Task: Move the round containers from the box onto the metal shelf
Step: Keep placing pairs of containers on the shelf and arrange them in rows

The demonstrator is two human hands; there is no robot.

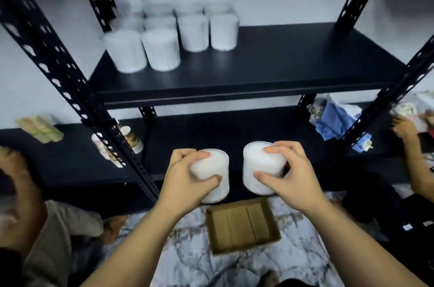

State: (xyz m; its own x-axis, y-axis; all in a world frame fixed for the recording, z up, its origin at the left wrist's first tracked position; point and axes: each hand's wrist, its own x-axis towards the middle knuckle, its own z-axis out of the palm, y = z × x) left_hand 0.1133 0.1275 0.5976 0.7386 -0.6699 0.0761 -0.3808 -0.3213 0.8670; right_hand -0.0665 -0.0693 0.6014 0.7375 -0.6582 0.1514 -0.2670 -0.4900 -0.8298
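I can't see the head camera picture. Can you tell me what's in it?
Two hands each hold a round white container: left hand, right hand. Above, more white containers stand on a black metal shelf. Below, an empty cardboard box sits on the floor.

Blurred and cropped parts

White round containers at eleven o'clock smear together; another person's hand at three o'clock is edge-cropped.

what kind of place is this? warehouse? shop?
Probably a small stockroom or shop back room, not a big warehouse. Clues: black slotted-angle metal shelf holding rows of identical white round containers, an emptied cardboard box on the floor, and packaged goods on neighbouring shelving.
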